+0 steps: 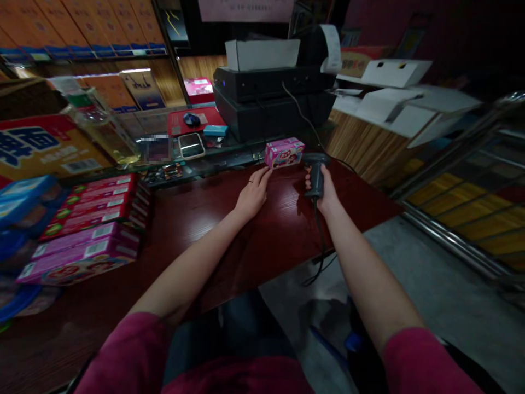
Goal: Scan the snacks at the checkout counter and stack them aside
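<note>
My right hand (327,189) is wrapped round the grip of a dark grey barcode scanner (316,178), whose cable hangs down past the table's front edge. The scanner's head is close to the right end of a small pink printed box (286,152) standing at the back of the dark red table (217,219). My left hand (253,192) rests over the tabletop with its fingers stretched toward the box's lower left corner. Its fingertips are at the box or just short of it; I cannot tell which. Nothing is held in that hand.
Pink boxes (88,254) and red boxes (102,202) are stacked at the left, beside blue-lidded tubs (24,246). A bottle (102,128) stands behind them. A black printer (273,85) fills the back. A metal rack (459,235) stands right.
</note>
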Motion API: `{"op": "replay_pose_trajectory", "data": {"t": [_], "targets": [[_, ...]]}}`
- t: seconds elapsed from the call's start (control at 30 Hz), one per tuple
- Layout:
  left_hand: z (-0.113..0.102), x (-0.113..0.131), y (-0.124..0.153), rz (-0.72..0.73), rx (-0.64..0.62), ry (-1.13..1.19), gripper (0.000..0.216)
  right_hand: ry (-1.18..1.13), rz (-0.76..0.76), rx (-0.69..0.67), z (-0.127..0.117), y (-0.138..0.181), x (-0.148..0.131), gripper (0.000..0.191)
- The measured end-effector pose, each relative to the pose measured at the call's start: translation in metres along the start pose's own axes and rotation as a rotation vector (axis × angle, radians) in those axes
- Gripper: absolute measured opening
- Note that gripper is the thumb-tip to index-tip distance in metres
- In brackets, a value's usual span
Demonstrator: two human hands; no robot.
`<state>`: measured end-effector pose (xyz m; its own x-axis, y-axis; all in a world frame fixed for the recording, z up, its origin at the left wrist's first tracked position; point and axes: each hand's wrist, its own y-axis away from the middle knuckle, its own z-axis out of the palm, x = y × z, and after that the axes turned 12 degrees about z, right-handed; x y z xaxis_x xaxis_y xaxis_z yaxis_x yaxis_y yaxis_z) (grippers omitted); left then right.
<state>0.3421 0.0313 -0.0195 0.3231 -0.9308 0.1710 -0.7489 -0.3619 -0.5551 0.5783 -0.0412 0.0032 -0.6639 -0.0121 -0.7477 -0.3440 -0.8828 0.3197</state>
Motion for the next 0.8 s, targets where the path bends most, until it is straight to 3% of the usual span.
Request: {"op": "replay_pose_trajectory", "data": {"t": [0.17,0.37,0.57,0.8], "targets": [[0.036,-0.033,-0.055,0.039,0.114,-0.019,0.089,0.002,-0.048,0.02,-0.005,-0.013,0.001,0.041],[0.059,-0.063,-0.09,-0.088,0.269,-0.001,0.085,-0.035,-0.037,-0.01,-0.01,-0.02,0.004,0.044],[0.038,-0.04,-0.083,-0.165,0.22,0.016,0.045,-0.123,0.01,-0.03,-0.013,-0.013,-0.003,0.04],[0.004,-0.014,-0.037,-0.267,0.221,0.02,0.051,-0.108,0.054,-0.111,-0.009,0.021,0.004,0.043]]}}
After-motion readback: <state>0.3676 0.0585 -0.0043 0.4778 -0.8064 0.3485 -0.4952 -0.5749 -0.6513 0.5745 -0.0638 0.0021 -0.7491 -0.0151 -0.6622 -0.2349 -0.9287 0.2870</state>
